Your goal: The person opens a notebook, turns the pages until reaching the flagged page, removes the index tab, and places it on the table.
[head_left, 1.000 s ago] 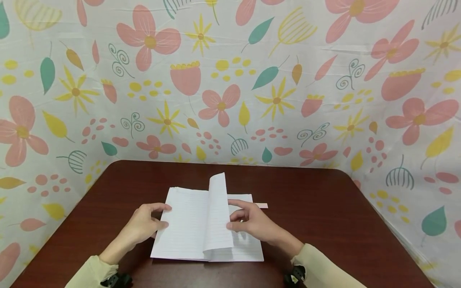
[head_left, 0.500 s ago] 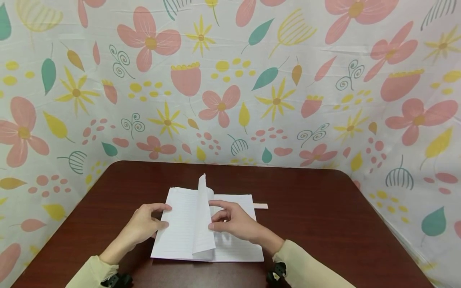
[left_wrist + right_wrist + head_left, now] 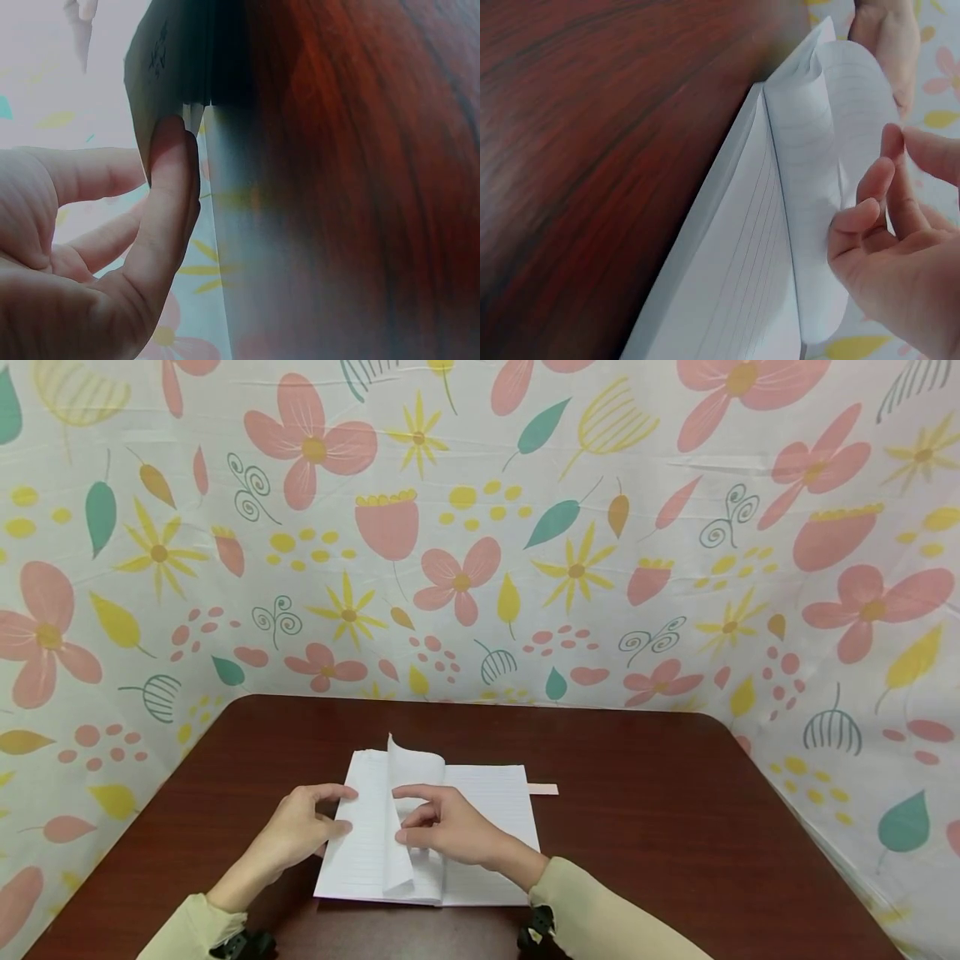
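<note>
An open notebook with lined white pages lies on the table. My left hand holds its left edge between thumb and fingers; in the left wrist view a finger of the left hand lies against the grey outer cover. Over the left half, my right hand pinches the free edge of a lifted page. That page curls up from the spine in the right wrist view, near the thumb and fingertips of the right hand.
A pale pink strip sticks out from the notebook's right side. The dark reddish-brown table extends around it. Behind the table hangs a white cloth printed with flowers and leaves.
My right hand has carried the lifted page leftward across the spine, from the right half to above the left half. The left hand has stayed at the left edge.
</note>
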Demonstrator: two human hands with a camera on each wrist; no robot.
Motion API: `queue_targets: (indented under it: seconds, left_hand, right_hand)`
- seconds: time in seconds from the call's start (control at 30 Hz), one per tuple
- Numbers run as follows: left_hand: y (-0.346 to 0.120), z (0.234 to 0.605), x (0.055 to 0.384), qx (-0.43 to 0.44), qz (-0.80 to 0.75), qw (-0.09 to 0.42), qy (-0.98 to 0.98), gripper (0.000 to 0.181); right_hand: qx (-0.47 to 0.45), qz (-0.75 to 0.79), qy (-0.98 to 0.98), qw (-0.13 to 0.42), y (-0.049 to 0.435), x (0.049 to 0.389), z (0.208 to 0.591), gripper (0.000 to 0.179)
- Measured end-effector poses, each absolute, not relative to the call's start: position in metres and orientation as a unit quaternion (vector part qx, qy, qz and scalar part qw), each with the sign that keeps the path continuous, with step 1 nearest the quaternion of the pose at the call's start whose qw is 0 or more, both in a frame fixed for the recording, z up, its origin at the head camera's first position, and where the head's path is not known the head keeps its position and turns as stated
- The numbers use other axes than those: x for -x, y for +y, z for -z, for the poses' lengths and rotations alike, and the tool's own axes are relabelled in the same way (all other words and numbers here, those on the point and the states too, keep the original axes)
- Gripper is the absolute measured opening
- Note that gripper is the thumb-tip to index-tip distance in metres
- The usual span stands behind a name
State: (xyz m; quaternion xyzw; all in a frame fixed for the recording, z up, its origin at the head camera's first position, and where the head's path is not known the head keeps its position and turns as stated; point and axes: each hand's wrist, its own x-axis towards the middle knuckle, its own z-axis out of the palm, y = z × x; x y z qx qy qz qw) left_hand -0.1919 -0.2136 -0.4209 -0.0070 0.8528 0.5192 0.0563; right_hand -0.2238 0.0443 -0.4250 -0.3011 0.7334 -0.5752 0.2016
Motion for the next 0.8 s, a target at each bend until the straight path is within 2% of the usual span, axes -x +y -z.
queue_targets:
  seconds: [0.23, 0.37, 0.67, 0.8]
  left_hand:
    - [-0.214, 0.420, 0.191, 0.005, -0.521, 0.048, 0.852, 0.031]
    - [-0.214, 0.420, 0.193, 0.006, -0.512, 0.045, 0.858, 0.029]
    - [-0.213, 0.419, 0.195, -0.003, -0.497, 0.042, 0.867, 0.043]
    - [-0.214, 0.420, 0.193, -0.008, -0.492, 0.035, 0.870, 0.057]
  right_hand:
    - [0.299, 0.546, 0.759, 0.190, 0.026, 0.222, 0.425, 0.050]
    - [0.307, 0.523, 0.769, 0.201, 0.019, 0.221, 0.425, 0.049]
    - [0.322, 0.500, 0.770, 0.231, 0.017, 0.220, 0.426, 0.051]
    - [0.326, 0.503, 0.766, 0.232, 0.018, 0.219, 0.425, 0.048]
